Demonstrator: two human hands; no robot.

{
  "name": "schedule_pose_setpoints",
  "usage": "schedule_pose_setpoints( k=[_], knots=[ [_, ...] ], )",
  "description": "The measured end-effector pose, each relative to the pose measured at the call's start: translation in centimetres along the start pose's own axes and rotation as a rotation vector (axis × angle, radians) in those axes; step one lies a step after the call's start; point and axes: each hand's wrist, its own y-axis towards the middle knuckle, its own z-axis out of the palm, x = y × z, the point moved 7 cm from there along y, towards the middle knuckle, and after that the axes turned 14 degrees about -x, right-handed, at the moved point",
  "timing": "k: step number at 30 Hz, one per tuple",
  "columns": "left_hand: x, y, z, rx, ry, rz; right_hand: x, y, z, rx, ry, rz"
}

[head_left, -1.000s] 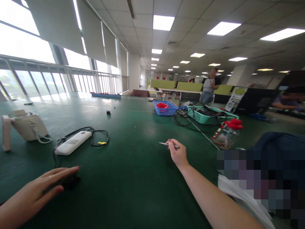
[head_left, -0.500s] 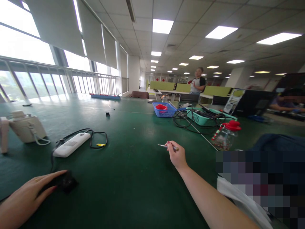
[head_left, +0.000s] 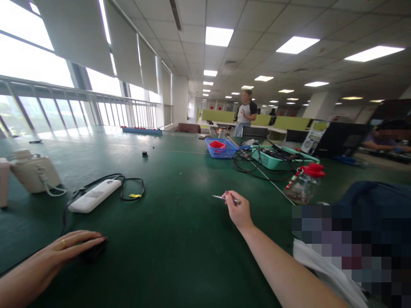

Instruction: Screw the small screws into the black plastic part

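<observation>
My left hand (head_left: 69,247) lies flat over a small black object (head_left: 93,252) on the green table (head_left: 180,239) at the lower left, fingers stretched out and covering most of it. My right hand (head_left: 239,210) is held out over the middle of the table, pinching a thin silver tool (head_left: 221,198) that points left. A white power strip (head_left: 94,195) with a black cable (head_left: 131,182) lies just beyond my left hand.
A beige device (head_left: 34,173) stands at the far left. A blue basket (head_left: 222,148), a teal basket (head_left: 276,157) with tangled black cables and a clear jar with a red lid (head_left: 303,183) sit at the right. A person (head_left: 244,113) stands far back.
My left hand has flattened down over the black object. My right hand has barely moved. The person at the back has walked to the left.
</observation>
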Motion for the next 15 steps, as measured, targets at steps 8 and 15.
schedule_pose_setpoints(
  k=[8,15],
  knots=[
    [2.1,-0.4,0.9,0.055,-0.016,0.025,-0.1,0.0,0.1,-0.001,-0.008,-0.015],
    [2.1,-0.5,0.8,0.069,-0.024,0.064,-0.1,-0.1,0.2,0.013,0.01,-0.006]
  ],
)
